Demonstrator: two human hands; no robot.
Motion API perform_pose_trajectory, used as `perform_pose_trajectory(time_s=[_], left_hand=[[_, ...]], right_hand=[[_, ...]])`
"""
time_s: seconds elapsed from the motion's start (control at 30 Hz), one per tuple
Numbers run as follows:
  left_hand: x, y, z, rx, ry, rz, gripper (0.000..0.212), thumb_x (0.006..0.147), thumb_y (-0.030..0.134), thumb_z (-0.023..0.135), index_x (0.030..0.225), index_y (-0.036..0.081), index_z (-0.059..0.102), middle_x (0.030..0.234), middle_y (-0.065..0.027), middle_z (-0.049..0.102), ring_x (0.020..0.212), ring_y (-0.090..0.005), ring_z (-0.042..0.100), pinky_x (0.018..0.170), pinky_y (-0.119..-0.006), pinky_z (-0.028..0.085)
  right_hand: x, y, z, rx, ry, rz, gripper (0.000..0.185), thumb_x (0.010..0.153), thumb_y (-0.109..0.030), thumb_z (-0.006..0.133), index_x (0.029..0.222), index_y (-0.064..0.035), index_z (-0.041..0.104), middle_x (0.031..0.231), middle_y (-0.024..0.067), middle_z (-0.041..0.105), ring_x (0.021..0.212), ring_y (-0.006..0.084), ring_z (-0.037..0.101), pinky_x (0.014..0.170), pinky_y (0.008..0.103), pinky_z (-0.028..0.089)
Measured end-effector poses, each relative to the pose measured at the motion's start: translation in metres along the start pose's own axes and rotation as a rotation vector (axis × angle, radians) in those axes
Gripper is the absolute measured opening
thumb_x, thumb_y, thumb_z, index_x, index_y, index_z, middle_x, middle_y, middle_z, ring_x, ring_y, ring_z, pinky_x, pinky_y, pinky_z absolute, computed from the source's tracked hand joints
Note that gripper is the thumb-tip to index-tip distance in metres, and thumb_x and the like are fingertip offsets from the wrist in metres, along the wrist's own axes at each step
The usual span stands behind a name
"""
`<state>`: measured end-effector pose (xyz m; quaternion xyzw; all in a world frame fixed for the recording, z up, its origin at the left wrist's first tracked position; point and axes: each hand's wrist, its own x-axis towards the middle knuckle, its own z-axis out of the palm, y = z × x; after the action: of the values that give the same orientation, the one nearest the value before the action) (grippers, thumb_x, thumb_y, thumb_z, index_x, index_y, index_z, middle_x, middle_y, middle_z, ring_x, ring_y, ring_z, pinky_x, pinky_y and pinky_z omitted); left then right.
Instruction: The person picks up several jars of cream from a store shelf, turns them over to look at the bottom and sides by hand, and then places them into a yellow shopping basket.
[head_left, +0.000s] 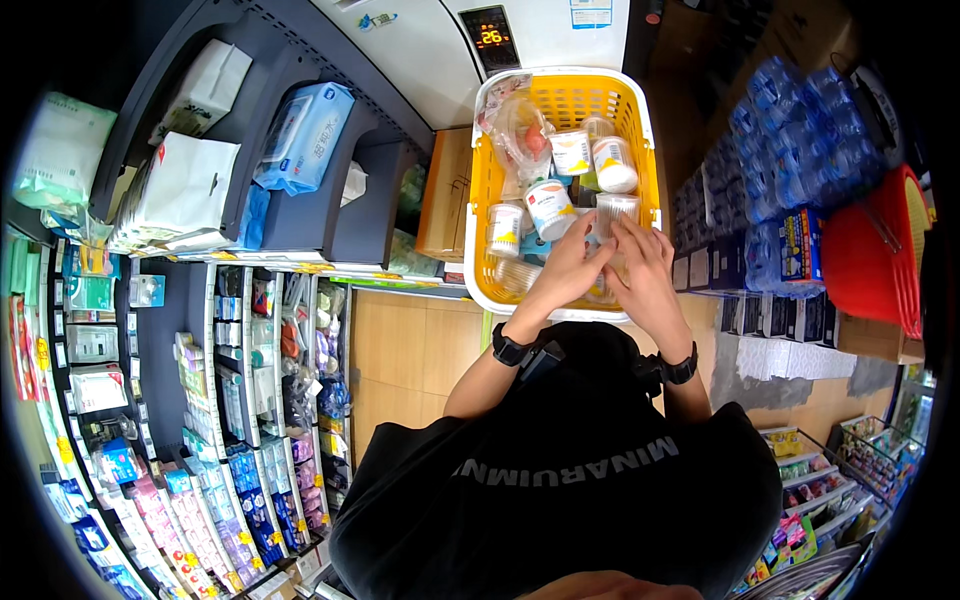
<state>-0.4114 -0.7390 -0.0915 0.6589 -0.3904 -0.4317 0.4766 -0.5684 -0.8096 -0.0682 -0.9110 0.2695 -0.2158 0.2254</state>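
Before me stands a yellow plastic shopping basket (564, 309) with a white rim, holding several round tubs and clear packs. Both hands reach inside over its near half. My left hand (571, 264) is bent beside a white labelled tub (550, 209), its fingertips pointing inward. My right hand (642, 262) has its fingers over a clear ribbed tub (618, 204), which may hold cotton swabs. Fingers hide whether either hand grips anything. More labelled tubs (615, 164) lie behind, and another tub (505, 229) is at the left wall. A clear pack with a red item (535, 139) lies far left.
A white appliance (547, 37) with a lit display stands behind the basket. A cardboard box (444, 199) and grey shelving with wet wipes (307, 135) are left. Shrink-wrapped bottles (802, 135) and red stacked baskets (874, 255) are right. Stocked shelves (255, 450) run along the lower left.
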Motion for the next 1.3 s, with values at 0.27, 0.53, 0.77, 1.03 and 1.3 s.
perform_pose_trajectory(time_s=[0.27, 0.53, 0.77, 1.03, 1.3], left_hand=[[-0.052, 0.031, -0.033, 0.009, 0.128, 0.109, 0.065, 0.101, 0.029, 0.065, 0.152, -0.002, 0.040, 0.151, -0.0251, 0.048, 0.142, -0.0335, 0.046, 0.114, -0.041, 0.042], [-0.140, 0.047, -0.084, 0.012, 0.446, 0.223, 0.054, 0.101, 0.021, 0.065, 0.150, 0.004, 0.048, 0.147, -0.0154, 0.055, 0.137, -0.0253, 0.053, 0.112, -0.039, 0.044], [-0.244, 0.042, -0.132, -0.049, 0.732, 0.240, 0.047, 0.102, 0.012, 0.062, 0.147, 0.002, 0.052, 0.147, -0.0122, 0.056, 0.133, -0.0210, 0.055, 0.111, -0.037, 0.044], [-0.394, 0.004, -0.175, -0.102, 1.142, 0.159, 0.047, 0.101, 0.014, 0.062, 0.146, 0.004, 0.053, 0.143, -0.0134, 0.058, 0.136, -0.0253, 0.053, 0.111, -0.040, 0.044], [-0.527, -0.028, -0.181, -0.125, 1.432, 0.101, 0.042, 0.103, 0.013, 0.060, 0.142, 0.002, 0.056, 0.142, -0.0130, 0.060, 0.135, -0.0248, 0.055, 0.109, -0.038, 0.045]], right_hand=[[0.003, -0.043, -0.014, 0.080, 0.052, -0.051, 0.058, 0.090, -0.014, 0.072, 0.143, -0.0016, 0.051, 0.150, 0.0186, 0.051, 0.136, 0.0353, 0.049, 0.116, 0.0477, 0.030], [0.010, -0.111, -0.016, 0.250, 0.054, -0.168, 0.055, 0.090, -0.011, 0.072, 0.141, -0.0034, 0.053, 0.145, 0.0174, 0.056, 0.134, 0.0369, 0.052, 0.113, 0.0441, 0.037], [0.016, -0.181, 0.013, 0.555, -0.155, -0.319, 0.053, 0.089, -0.003, 0.071, 0.139, 0.0011, 0.053, 0.140, 0.0196, 0.059, 0.123, 0.0339, 0.061, 0.106, 0.0411, 0.047], [0.009, -0.301, 0.061, 0.704, -0.483, -0.477, 0.055, 0.087, 0.000, 0.070, 0.139, 0.0004, 0.054, 0.134, 0.0186, 0.062, 0.116, 0.0287, 0.065, 0.099, 0.0373, 0.051], [-0.031, -0.420, 0.120, 0.776, -0.728, -0.858, 0.063, 0.086, -0.002, 0.072, 0.145, 0.0007, 0.050, 0.139, 0.0206, 0.057, 0.117, 0.0285, 0.064, 0.097, 0.0382, 0.052]])
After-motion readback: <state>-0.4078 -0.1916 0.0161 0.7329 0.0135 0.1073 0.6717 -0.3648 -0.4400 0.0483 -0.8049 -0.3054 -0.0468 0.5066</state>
